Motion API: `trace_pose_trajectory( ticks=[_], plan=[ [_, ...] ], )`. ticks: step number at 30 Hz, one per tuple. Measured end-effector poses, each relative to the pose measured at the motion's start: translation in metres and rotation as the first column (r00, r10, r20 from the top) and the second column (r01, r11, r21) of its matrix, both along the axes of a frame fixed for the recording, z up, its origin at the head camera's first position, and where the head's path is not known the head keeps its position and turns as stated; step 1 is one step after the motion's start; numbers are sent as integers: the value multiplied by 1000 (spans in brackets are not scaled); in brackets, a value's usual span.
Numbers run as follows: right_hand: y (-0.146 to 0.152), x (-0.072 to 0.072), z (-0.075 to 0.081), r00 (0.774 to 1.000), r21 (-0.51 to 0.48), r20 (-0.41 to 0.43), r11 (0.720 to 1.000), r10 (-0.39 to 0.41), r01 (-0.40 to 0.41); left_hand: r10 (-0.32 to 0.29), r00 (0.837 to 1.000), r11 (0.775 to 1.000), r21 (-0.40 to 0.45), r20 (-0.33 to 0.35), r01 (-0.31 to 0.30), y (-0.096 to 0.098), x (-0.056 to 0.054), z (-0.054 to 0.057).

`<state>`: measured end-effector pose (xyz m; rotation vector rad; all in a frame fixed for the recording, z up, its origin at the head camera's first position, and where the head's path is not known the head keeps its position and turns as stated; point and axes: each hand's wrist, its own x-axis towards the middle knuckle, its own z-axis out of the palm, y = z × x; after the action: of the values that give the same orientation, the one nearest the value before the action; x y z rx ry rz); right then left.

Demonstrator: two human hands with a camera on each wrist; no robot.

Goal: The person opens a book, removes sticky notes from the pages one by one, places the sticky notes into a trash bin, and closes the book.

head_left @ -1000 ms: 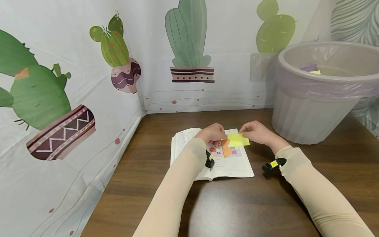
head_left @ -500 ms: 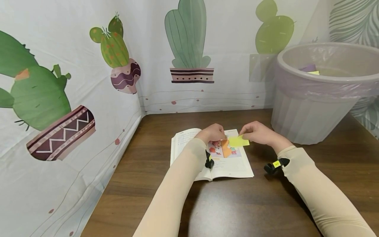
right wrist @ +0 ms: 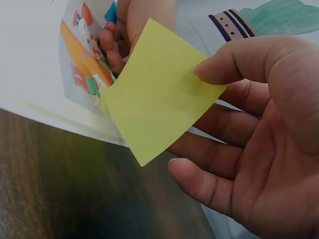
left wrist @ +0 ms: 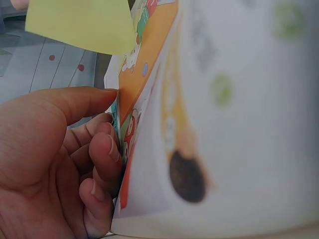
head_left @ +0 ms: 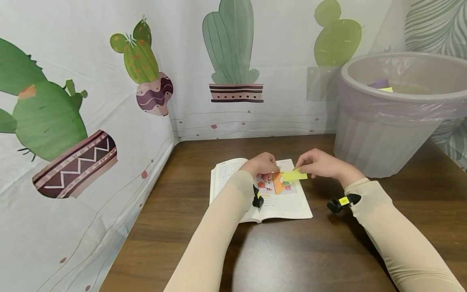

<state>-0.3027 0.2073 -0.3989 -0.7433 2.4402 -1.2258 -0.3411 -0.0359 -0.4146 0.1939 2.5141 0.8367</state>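
An open book (head_left: 288,207) with printed pictures lies on the table. Over its right page is a yellow sticky note (right wrist: 159,94); one edge meets the page and curls there, while the rest stands away from it. My right hand (head_left: 321,164) pinches the note's free side between thumb and fingers, the other fingers spread below. My left hand (head_left: 260,163) rests against the right page beside the picture. In the left wrist view its thumb and loosely bent fingertips touch the paper. A small blue patch shows near those fingertips; what it is I cannot tell.
A grey lined bin (head_left: 375,134) stands at the back right, with purple and yellow paper pieces (head_left: 381,84) inside. White cloth (head_left: 284,117) printed with cacti hangs behind and left of the brown wooden table (head_left: 182,194).
The yellow sticky note has tipped up, so it looks narrower from above. My right wrist has shifted slightly right, while the left hand stays in place.
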Motion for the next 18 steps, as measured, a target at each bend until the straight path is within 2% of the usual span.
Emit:
trace_pose_trajectory(
  ticks=[7,14,18],
  plan=[
    [0,4,8,1000,-13,2,1000,15,-15,0,1000,1000,-6,-6,0,1,0,0],
    [3,7,17,999,-18,-40,1000,3,-4,-2,1000,999,-37,-11,1,2,1,2],
    [6,10,24,1000,-53,-31,999,-2,0,2,1000,1000,-25,1,-2,2,2,3]
  ],
)
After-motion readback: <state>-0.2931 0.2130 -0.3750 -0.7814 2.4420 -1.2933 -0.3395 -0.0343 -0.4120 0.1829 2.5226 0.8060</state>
